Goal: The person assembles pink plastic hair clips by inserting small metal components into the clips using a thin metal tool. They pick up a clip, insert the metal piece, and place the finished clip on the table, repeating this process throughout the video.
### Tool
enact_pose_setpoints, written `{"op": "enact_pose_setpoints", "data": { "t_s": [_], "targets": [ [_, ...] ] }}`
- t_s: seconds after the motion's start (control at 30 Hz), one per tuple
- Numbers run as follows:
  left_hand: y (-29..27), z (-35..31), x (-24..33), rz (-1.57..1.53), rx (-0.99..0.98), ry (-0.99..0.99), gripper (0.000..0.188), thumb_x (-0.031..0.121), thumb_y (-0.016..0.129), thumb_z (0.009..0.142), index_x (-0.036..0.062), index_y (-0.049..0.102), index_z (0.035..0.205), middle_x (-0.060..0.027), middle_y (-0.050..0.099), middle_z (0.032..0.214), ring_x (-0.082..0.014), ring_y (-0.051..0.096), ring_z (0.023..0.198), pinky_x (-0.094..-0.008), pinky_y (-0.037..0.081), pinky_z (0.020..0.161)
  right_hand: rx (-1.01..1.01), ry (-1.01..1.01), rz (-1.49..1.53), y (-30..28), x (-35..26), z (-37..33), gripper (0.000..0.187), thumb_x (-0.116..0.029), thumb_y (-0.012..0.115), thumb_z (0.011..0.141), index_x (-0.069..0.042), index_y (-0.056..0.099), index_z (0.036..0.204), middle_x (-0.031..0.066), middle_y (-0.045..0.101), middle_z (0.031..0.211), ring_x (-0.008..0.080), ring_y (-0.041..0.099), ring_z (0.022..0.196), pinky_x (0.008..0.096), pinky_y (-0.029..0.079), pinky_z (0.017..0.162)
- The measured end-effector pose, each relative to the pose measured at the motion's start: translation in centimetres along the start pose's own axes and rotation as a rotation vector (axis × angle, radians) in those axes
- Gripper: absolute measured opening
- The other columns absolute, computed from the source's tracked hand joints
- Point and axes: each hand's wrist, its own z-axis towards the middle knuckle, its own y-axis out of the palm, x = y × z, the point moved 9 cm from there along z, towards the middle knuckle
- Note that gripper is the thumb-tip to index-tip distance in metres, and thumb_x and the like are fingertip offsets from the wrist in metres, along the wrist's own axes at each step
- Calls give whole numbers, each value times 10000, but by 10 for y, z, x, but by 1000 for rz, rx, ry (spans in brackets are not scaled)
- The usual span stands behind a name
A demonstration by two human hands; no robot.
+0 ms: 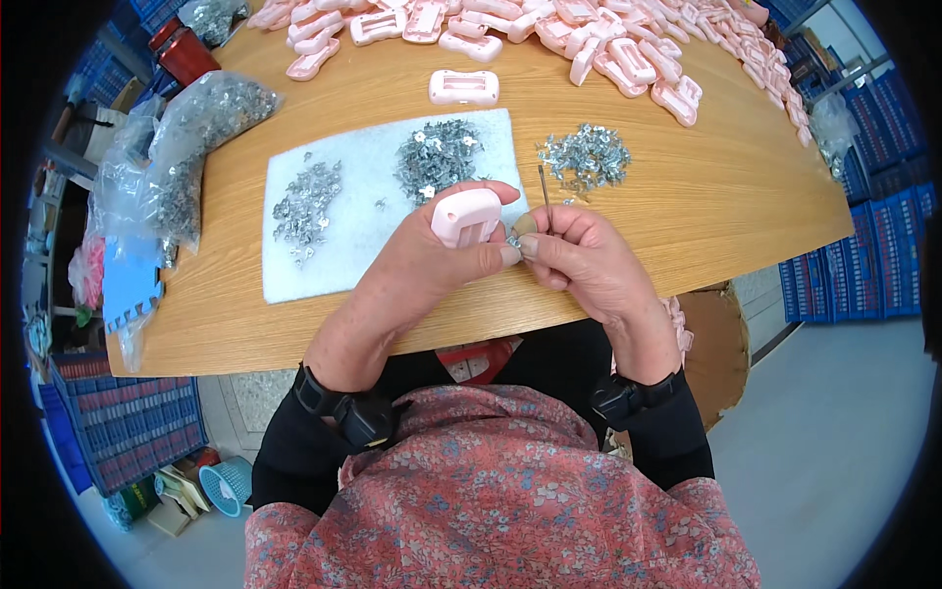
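My left hand (432,240) is closed around a pale pink plastic casing (466,212) with a slotted opening, held tilted above the table's near side. My right hand (584,257) meets it at the fingertips, thumb and forefinger pinched at a small silvery metal piece (513,241) by the left thumb. A beige cover (525,225) sits on one right fingertip. Up from the right fingers sticks a thin metal rod (545,191), its lower end hidden in the hand. Beyond my hands, a heap of small metal pieces (435,157) lies on a white foam sheet (368,137).
On the wooden table (687,196) lie a lone pink casing (464,87), a pile of pink casings (628,59), and loose metal parts (586,155) to the right. A smaller metal heap (306,206) occupies the sheet's left. Plastic bags of parts (211,113) stand at the left edge.
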Motion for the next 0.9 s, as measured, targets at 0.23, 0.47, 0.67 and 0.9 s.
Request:
{"op": "enact_pose_setpoints", "data": {
  "t_s": [0.23, 0.47, 0.67, 0.9],
  "targets": [
    [0, -7, 3, -20, 43, 4, 492, 106, 751, 835, 88, 566, 1290, 45, 595, 974, -48, 551, 903, -226, 476, 819, 8, 6, -70, 10, -1, -2, 106, -116, 576, 952, -20, 602, 990, -35, 516, 734, 35, 403, 561, 194, 284, 497],
    [1, -10, 2, -384, -89, -56, 444, 353, 514, 1018, 72, 466, 1358, -41, 616, 891, -121, 624, 746, -271, 518, 670, 160, -217, -32, -12, -25, -9, 53, -90, 582, 943, -52, 562, 974, -20, 534, 738, 54, 454, 591, 195, 324, 519],
    [-11, -15, -16, -630, -79, -124, 596, 525, 235, 1042, 66, 470, 1340, -85, 618, 856, -199, 618, 692, -347, 527, 647, 225, -341, -73, -15, -37, -17, 86, -95, 604, 926, -61, 557, 989, -15, 543, 764, 55, 468, 621, 194, 343, 544],
    [-21, -18, -4, -845, -23, -32, 567, 511, 243, 1046, 79, 542, 1260, -73, 632, 884, -188, 631, 762, -379, 548, 678, 239, -438, -206, -2, -49, -14, 103, -77, 594, 938, -41, 572, 1031, -38, 535, 829, 34, 457, 687, 189, 360, 596]
  ]
}}
